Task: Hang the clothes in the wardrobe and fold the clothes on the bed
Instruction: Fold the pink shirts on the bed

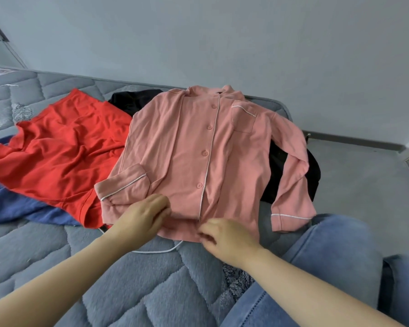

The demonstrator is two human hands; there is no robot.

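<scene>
Head view: left hand (144, 214) and right hand (224, 238) grip soft pink shirt (194, 142) at hem.

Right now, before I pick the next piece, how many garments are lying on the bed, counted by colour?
pink shirt: 1
red garment: 1
black garment: 1 at least; black shows on both sides of the pink one, and I cannot tell if it is one piece
blue cloth: 1, partly under the red
Total: 4
</scene>
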